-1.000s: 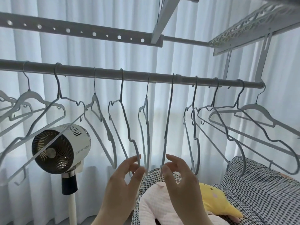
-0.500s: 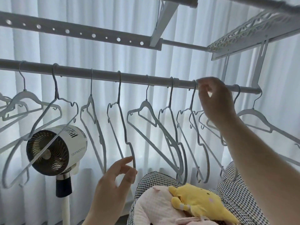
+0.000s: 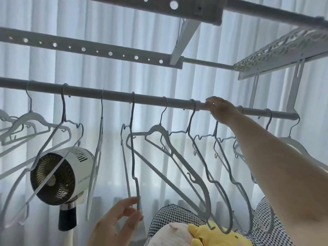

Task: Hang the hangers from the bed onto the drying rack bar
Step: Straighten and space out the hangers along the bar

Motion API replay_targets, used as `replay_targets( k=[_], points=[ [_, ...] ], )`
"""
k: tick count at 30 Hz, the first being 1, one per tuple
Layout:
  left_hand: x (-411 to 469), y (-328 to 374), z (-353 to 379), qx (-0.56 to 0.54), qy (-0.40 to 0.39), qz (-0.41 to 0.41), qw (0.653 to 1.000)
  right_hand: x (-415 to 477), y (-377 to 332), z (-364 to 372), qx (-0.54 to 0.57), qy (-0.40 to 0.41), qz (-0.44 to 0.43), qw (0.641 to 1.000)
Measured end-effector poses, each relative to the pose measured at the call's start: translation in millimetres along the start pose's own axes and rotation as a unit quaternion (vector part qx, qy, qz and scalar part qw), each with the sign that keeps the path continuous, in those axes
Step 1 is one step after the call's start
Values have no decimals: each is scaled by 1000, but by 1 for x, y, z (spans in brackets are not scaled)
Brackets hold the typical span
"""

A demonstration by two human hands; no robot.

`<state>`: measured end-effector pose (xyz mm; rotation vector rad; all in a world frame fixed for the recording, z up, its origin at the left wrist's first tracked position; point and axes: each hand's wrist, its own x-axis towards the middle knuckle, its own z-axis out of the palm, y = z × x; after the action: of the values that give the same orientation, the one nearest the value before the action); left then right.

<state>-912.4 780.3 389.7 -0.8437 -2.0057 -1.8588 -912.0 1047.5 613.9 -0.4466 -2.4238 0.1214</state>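
Observation:
A grey drying rack bar [image 3: 150, 99] runs across the view with several pale grey hangers on it. My right hand [image 3: 219, 110] is up at the bar, fingers curled over it where the hook of a hanger [image 3: 230, 176] sits; the hook itself is hidden under the hand. My left hand [image 3: 118, 222] is low in the middle with its fingers spread. Its index fingertip touches the bottom end of a hanger [image 3: 132, 157] that hangs edge-on. The bed [image 3: 174, 213], with a black-and-white checked cover, shows at the bottom right.
A white fan [image 3: 60, 174] on a stand sits low left, behind the hangers. Perforated rack rails [image 3: 88, 50] and a mesh shelf [image 3: 284, 48] are overhead. A pink plush toy [image 3: 170, 235] and a yellow plush toy [image 3: 218, 237] lie on the bed. White curtains hang behind.
My right hand rose from the hanger bottoms to the bar and has slid left along it. My left hand let go of one hanger and now touches the edge-on one. The view tilted up.

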Motion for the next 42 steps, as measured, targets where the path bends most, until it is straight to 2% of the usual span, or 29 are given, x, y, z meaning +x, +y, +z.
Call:
replay_targets(
  k=[6,9,14,27,34,42],
  points=[
    [-1,3,0,15,-6,-9,1000,2,0,1,11,11,-18,1000],
    [-1,3,0,29,-2,-20,999,4,-7,3,19,21,-63,998],
    [-2,5,-1,43,-20,-23,999,6,-18,11,-50,2,-115,992],
    [-4,8,-5,26,-22,-25,999,3,-29,20,-93,24,-96,991],
    [-5,9,-8,48,-27,-37,998,-1,-40,13,-90,-11,-124,988],
    [-7,5,-15,56,-25,-41,997,3,-50,13,-114,-43,-73,990]
  ],
)
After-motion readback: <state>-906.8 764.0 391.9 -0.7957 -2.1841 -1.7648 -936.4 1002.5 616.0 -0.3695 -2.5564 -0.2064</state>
